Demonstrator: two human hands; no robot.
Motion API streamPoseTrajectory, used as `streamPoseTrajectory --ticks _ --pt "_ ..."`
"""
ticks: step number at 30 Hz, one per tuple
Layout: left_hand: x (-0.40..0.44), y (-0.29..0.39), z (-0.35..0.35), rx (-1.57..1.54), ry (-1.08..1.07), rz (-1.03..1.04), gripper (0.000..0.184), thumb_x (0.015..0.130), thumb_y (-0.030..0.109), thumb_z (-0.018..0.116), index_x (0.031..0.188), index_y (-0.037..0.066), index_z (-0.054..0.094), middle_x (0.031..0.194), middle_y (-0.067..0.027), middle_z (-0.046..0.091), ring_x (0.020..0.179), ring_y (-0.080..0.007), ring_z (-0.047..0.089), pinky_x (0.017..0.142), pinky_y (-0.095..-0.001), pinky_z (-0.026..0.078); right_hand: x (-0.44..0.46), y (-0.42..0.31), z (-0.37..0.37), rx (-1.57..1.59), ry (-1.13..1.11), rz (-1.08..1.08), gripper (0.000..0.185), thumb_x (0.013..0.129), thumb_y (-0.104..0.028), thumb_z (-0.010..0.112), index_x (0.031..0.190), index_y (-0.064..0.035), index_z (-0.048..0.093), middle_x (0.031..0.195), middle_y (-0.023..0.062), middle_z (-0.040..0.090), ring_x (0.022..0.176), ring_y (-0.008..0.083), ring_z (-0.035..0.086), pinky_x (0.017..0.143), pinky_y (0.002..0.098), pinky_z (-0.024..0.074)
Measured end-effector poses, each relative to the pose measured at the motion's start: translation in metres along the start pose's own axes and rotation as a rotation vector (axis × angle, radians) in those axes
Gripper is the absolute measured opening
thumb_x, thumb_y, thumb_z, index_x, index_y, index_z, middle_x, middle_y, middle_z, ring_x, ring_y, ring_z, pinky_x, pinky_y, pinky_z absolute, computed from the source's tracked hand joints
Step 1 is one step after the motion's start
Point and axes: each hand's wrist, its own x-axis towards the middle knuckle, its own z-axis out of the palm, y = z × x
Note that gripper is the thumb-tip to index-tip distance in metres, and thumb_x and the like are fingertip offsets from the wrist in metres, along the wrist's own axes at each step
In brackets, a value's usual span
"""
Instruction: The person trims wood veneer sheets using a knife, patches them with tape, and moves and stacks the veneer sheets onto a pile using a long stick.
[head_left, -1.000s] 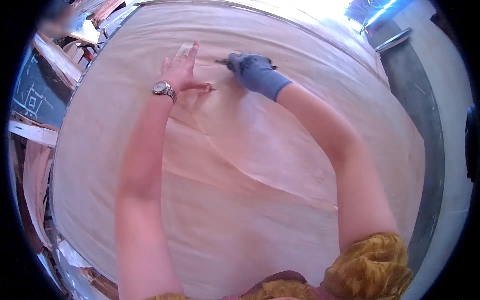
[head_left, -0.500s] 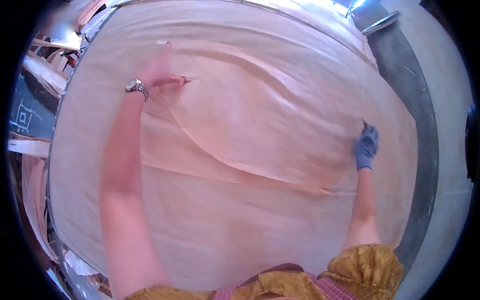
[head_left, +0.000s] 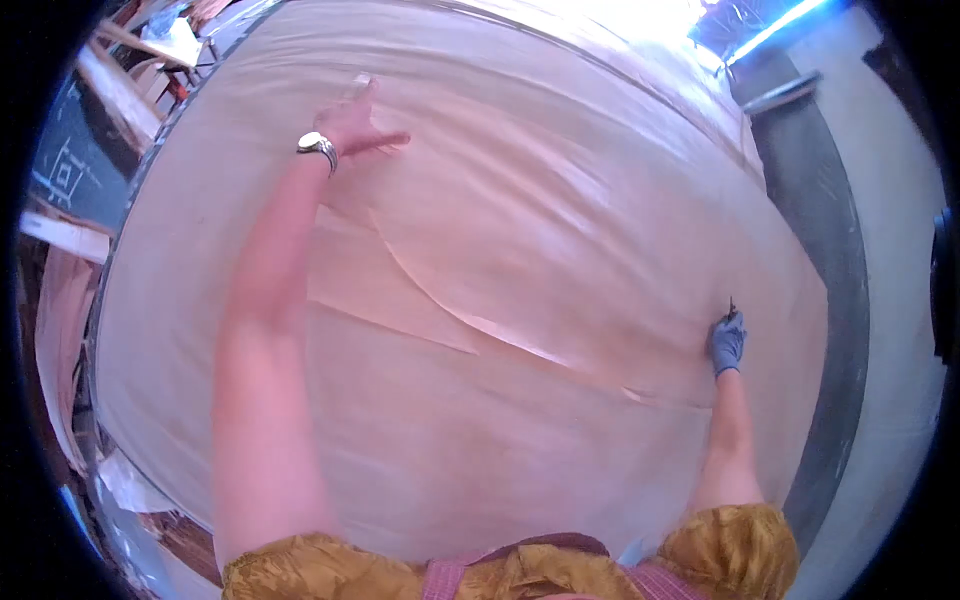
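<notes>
A large, thin pinkish-tan sheet (head_left: 560,450), which looks like wood veneer, spreads under both hands. It has ripples and a long curved edge where one layer lies over another. My left hand (head_left: 355,128), bare with a watch at the wrist, rests on the sheet's far left part, thumb and fingers spread. A small pale patch (head_left: 361,80) shows by its fingertips; I cannot tell what it is. Over the right side, my right hand (head_left: 728,345) wears a blue-grey glove. It is closed around a small dark pointed tool (head_left: 732,307), perhaps a blade, tip pointing away from me.
A dark grey strip (head_left: 845,350) runs along the right side beside a pale floor (head_left: 900,300). On the left, a dark board with chalk marks (head_left: 65,165) stands near scraps and hanging sheet pieces (head_left: 62,350). A bar (head_left: 780,93) juts out at the far right.
My right hand has come nearer to me with the pointed tool. My left hand sits slightly farther right and up in view, fingers now clearly spread. The view itself has shifted a little.
</notes>
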Motion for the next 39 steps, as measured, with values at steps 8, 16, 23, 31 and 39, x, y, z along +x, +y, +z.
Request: streamPoseTrajectory --ticks 8,16,23,31,39 --pt "-0.013 -0.029 0.013 0.009 0.099 0.054 0.132 0.058 0.079 0.068 0.152 0.008 0.011 0.146 -0.0139 0.043 0.13 -0.0338 0.046 0.112 -0.0474 0.027 -0.003 -0.281 -0.081 0.492 0.026 -0.951 0.026 0.094 -0.009 0.047 0.117 -0.0018 0.059 0.106 0.0232 0.061 0.099 0.0391 0.059 0.087 0.0432 0.0471" --pt "-0.002 -0.039 0.011 0.021 0.153 0.057 0.134 0.056 0.081 0.067 0.152 0.005 0.013 0.137 -0.0127 0.054 0.117 -0.0289 0.058 0.103 -0.0435 0.038 -0.108 -0.613 -0.118 0.201 -0.183 -1.478 0.023 0.095 -0.028 0.048 0.111 -0.0139 0.056 0.105 0.0137 0.066 0.097 0.0338 0.065 0.079 0.0489 0.0509" --pt "0.001 -0.028 0.01 0.096 0.087 -0.034 0.12 0.052 0.072 0.077 0.148 0.018 0.028 0.127 -0.0116 0.059 0.114 -0.0275 0.059 0.097 -0.0462 0.043 -0.128 -0.671 -0.099 0.099 -0.309 -1.661 0.025 0.09 -0.027 0.056 0.114 -0.0184 0.059 0.11 0.0088 0.067 0.1 0.0294 0.065 0.081 0.0448 0.0527" --pt "0.014 -0.046 0.016 0.089 0.069 0.139 0.078 0.061 0.049 0.084 0.127 0.018 0.056 0.119 -0.0119 0.062 0.114 -0.0323 0.056 0.094 -0.0445 0.047 -0.13 -0.664 -0.102 -0.084 -0.35 -1.503 0.033 0.093 -0.037 0.05 0.114 -0.0166 0.064 0.116 0.0107 0.067 0.104 0.0316 0.065 0.087 0.0465 0.0509" --pt "0.025 -0.057 0.026 0.304 0.04 0.162 0.074 0.066 0.05 0.082 0.126 0.015 0.054 0.132 -0.0104 0.051 0.125 -0.0268 0.048 0.099 -0.0489 0.043 -0.012 -0.427 -0.076 -0.05 -0.495 -1.076 0.048 0.097 -0.052 0.035 0.118 -0.017 0.061 0.113 0.0155 0.066 0.104 0.0346 0.064 0.089 0.0488 0.0492"
